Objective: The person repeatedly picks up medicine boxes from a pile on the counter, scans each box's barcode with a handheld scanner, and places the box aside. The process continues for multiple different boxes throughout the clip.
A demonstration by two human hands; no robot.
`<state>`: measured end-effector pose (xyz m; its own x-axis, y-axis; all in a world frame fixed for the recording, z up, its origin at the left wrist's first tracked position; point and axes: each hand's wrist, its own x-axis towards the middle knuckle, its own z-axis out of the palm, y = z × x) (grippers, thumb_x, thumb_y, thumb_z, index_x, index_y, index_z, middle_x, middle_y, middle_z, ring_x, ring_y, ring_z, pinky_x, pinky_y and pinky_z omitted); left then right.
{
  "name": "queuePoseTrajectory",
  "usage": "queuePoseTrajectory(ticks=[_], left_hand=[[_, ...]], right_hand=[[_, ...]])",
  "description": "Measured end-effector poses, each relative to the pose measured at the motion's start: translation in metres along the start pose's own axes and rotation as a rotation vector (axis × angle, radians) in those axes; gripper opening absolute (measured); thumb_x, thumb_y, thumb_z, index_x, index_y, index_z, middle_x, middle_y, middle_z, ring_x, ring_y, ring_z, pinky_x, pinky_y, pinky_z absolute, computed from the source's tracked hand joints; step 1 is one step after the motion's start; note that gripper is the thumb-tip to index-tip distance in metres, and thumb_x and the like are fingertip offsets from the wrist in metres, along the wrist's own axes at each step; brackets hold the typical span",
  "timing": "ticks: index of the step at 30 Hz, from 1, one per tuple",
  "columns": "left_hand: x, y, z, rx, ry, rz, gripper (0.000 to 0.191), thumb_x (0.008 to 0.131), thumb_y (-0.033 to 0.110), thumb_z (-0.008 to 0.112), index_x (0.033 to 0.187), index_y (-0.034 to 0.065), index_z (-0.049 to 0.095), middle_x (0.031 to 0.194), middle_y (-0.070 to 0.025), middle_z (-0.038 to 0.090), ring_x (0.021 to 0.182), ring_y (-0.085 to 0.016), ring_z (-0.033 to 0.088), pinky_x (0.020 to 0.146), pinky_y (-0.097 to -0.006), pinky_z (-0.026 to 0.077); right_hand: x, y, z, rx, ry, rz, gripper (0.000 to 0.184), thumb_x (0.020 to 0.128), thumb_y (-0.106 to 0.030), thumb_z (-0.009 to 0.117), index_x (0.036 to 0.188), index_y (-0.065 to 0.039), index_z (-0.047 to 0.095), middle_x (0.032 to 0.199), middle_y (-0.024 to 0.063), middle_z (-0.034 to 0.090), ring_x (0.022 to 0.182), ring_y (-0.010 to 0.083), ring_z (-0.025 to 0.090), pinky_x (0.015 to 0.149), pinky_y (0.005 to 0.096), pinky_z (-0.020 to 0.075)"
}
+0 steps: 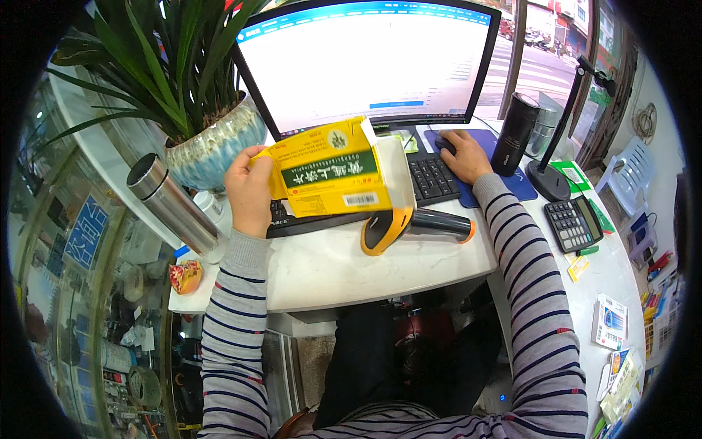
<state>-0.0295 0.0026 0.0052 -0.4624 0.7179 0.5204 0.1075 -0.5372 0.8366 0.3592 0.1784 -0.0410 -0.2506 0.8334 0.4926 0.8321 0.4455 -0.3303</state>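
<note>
My left hand point(250, 186) grips the left end of a flattened yellow cardboard medicine box point(332, 173) with a green band, a barcode and printed writing. The box is held above a black keyboard point(433, 178) and hides much of it. On the right, my right hand point(465, 156) rests over a black computer mouse point(445, 144) on a dark blue mouse pad point(510, 186). Below the box, an orange-and-black handheld barcode scanner point(411, 225) lies on the white desk point(329, 269). Behind the box stands a lit monitor point(367, 66) showing a mostly white page.
At left stand a steel thermos point(175, 208), a potted plant point(214, 142) and a piece of pomegranate point(186, 276). To the right are a black tumbler point(514, 134), a desk lamp point(548, 178), a calculator point(573, 224) and a small white box point(610, 322). A glass display case point(96, 307) adjoins the desk.
</note>
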Motion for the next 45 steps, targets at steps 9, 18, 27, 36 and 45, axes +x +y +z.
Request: queuePoseTrajectory(ticks=[9,18,27,36,45], left_hand=[[0.007,-0.003,-0.012,-0.098,0.026,-0.012,0.024,0.098,0.007,0.060,0.117,-0.0072,0.063,0.106,-0.0088,0.070,0.092,-0.014,0.066,0.083,-0.0271,0.052],[0.013,-0.014,-0.005,-0.058,-0.010,-0.005,0.025,0.100,0.007,0.061,0.121,-0.0067,0.061,0.113,-0.0131,0.069,0.094,-0.018,0.070,0.082,-0.0302,0.058],[0.005,-0.017,-0.018,-1.193,-0.691,-0.500,0.025,0.103,0.023,0.056,0.098,-0.0013,0.054,0.081,-0.0066,0.051,0.072,-0.017,0.048,0.066,-0.0301,0.046],[0.019,-0.038,-0.005,-1.264,-1.348,-0.435,0.031,0.112,0.024,0.035,0.092,0.0058,0.050,0.078,-0.0040,0.048,0.066,-0.014,0.048,0.066,-0.0299,0.046],[0.012,-0.031,-0.005,-1.240,-1.329,-0.474,0.031,0.097,0.029,0.069,0.100,0.0036,0.052,0.086,-0.0059,0.053,0.072,-0.014,0.052,0.068,-0.0298,0.047]], right_hand=[[-0.018,-0.033,-0.033,0.156,0.220,-0.039,0.048,0.095,-0.031,0.064,0.132,-0.002,0.062,0.127,0.0198,0.066,0.113,0.0337,0.064,0.100,0.0403,0.0498],[-0.104,-0.149,-0.098,0.261,-0.581,-0.232,0.038,0.083,-0.023,0.078,0.108,0.003,0.067,0.090,0.0177,0.070,0.079,0.0295,0.069,0.073,0.0388,0.0524],[-0.198,-0.192,-0.112,1.191,-0.428,0.156,0.035,0.080,0.002,0.075,0.113,-0.002,0.065,0.092,0.0027,0.067,0.082,0.0125,0.063,0.073,0.0289,0.0535],[-0.238,-0.257,-0.090,1.735,-0.664,0.254,0.033,0.090,0.003,0.070,0.120,0.000,0.057,0.092,0.0041,0.064,0.073,0.0148,0.066,0.067,0.0293,0.0555],[-0.230,-0.257,-0.090,1.797,-0.565,0.304,0.023,0.093,-0.005,0.067,0.114,0.002,0.060,0.085,0.0059,0.066,0.071,0.0168,0.065,0.067,0.0310,0.0544]])
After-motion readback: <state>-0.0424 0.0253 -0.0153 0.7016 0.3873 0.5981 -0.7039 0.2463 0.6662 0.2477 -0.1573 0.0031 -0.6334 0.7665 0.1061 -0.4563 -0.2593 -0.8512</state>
